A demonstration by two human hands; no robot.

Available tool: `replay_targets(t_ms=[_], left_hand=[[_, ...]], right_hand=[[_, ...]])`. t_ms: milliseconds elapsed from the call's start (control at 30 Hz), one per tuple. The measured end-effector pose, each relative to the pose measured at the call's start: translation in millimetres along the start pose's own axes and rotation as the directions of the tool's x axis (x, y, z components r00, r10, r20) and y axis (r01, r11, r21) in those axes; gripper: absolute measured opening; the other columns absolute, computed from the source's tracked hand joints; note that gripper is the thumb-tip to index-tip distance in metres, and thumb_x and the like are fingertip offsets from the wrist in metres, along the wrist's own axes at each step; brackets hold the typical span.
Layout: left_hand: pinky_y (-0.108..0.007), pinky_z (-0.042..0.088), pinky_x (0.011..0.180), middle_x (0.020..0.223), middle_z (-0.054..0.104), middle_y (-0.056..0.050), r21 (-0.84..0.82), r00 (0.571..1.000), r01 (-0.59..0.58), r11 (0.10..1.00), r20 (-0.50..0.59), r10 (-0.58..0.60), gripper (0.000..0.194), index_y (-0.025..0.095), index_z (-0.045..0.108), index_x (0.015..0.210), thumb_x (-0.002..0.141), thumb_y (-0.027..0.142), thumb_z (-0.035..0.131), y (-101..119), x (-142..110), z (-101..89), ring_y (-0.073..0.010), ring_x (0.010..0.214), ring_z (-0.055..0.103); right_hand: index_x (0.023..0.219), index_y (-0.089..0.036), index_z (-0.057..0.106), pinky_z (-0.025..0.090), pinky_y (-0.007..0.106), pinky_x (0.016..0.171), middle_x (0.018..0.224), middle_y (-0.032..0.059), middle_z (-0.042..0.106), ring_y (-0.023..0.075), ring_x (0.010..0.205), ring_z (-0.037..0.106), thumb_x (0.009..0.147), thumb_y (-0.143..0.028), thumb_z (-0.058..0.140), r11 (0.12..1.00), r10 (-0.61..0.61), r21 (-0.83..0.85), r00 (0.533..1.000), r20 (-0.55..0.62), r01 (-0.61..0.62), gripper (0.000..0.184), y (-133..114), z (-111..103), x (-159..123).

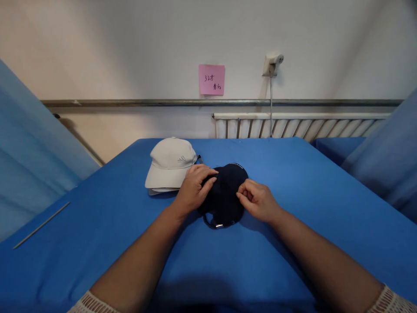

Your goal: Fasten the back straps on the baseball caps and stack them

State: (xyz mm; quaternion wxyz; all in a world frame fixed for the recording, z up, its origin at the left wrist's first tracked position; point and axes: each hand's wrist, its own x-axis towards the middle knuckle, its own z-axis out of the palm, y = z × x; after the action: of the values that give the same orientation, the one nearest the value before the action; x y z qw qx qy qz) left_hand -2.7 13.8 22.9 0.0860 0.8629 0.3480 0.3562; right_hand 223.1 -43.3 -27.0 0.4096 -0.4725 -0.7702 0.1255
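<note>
A dark navy baseball cap lies on the blue-covered table, its strap and a shiny buckle toward me. My left hand is at the cap's left side, thumb and fingers closed on its dark fabric. At the right edge, my right hand pinches the cap between thumb and curled fingers. Just behind my left hand rests a white baseball cap with a small striped logo, its brim facing front left. A greyish brim edge shows beneath it.
The table has a blue cover. A thin stick lies at its left. Behind are a radiator, a rail, a plugged socket and a pink note. Blue curtains hang at both sides.
</note>
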Motion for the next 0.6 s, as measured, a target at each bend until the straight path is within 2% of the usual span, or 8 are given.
replay_targets(t_ms=[67, 133, 233, 333, 500, 600], left_hand=[[-0.043, 0.038, 0.1, 0.101, 0.069, -0.005, 0.031, 1.0, 0.001, 1.0, 0.018, -0.002, 0.017, 0.023, 0.067, 0.098, 0.09, 0.023, 0.052, -2, 1, -1.8, -0.0235, 0.105, 0.055], [-0.043, 0.037, 0.1, 0.1, 0.069, -0.005, 0.04, 1.0, 0.012, 0.999, 0.026, -0.013, 0.017, 0.023, 0.067, 0.093, 0.09, 0.021, 0.05, -2, 1, -3.7, -0.0232, 0.105, 0.055], [-0.041, 0.039, 0.1, 0.1, 0.069, -0.004, -0.002, 0.998, 0.037, 0.999, -0.045, -0.037, 0.018, 0.023, 0.066, 0.094, 0.091, 0.022, 0.048, 3, 1, -7.5, -0.0221, 0.104, 0.057], [-0.04, 0.04, 0.099, 0.102, 0.069, -0.004, -0.054, 0.996, 0.048, 0.997, -0.072, -0.052, 0.021, 0.024, 0.067, 0.099, 0.092, 0.026, 0.047, 7, 0, -12.3, -0.0219, 0.103, 0.058], [-0.043, 0.037, 0.101, 0.11, 0.07, -0.004, 0.025, 0.981, 0.052, 0.998, 0.188, -0.056, 0.029, 0.027, 0.068, 0.113, 0.093, 0.034, 0.049, 3, -2, -13.4, -0.025, 0.108, 0.058], [-0.043, 0.037, 0.1, 0.113, 0.07, -0.004, 0.026, 0.963, 0.038, 0.999, 0.266, -0.043, 0.028, 0.027, 0.069, 0.113, 0.091, 0.036, 0.053, 1, -3, -10.6, -0.0258, 0.108, 0.058]], right_hand=[[0.075, -0.02, 0.056, 0.039, 0.025, 0.055, 0.068, -0.0014, 0.055, 0.0112, 0.058, 0.049, 0.086, -0.024, 0.056, 0.97, 0.078, 0.225, 0.995, 0.054, -0.088, 0.012, 4, -5, 0], [0.074, -0.019, 0.057, 0.039, 0.024, 0.054, 0.065, -0.0023, 0.054, 0.0109, 0.058, 0.048, 0.085, -0.028, 0.058, 0.919, 0.12, 0.362, 0.984, 0.129, -0.159, 0.014, 8, -8, 0], [0.074, -0.019, 0.056, 0.039, 0.023, 0.053, 0.065, -0.0024, 0.054, 0.0109, 0.058, 0.048, 0.083, -0.029, 0.06, 0.884, 0.14, 0.425, 0.977, 0.161, -0.197, 0.015, 10, -7, 0], [0.073, -0.019, 0.056, 0.04, 0.023, 0.054, 0.065, -0.0022, 0.054, 0.0111, 0.059, 0.048, 0.083, -0.028, 0.059, 0.891, 0.161, 0.41, 0.98, 0.117, -0.196, 0.014, 8, -3, -2], [0.071, -0.02, 0.056, 0.04, 0.024, 0.055, 0.067, -0.0019, 0.055, 0.0113, 0.06, 0.049, 0.082, -0.024, 0.059, 0.935, 0.137, 0.316, 0.986, 0.097, -0.161, 0.012, 7, -1, -4], [0.072, -0.02, 0.057, 0.04, 0.024, 0.056, 0.068, -0.0015, 0.056, 0.0116, 0.061, 0.05, 0.082, -0.022, 0.059, 0.951, 0.108, 0.282, 0.99, 0.093, -0.13, 0.01, 8, 0, -4]])
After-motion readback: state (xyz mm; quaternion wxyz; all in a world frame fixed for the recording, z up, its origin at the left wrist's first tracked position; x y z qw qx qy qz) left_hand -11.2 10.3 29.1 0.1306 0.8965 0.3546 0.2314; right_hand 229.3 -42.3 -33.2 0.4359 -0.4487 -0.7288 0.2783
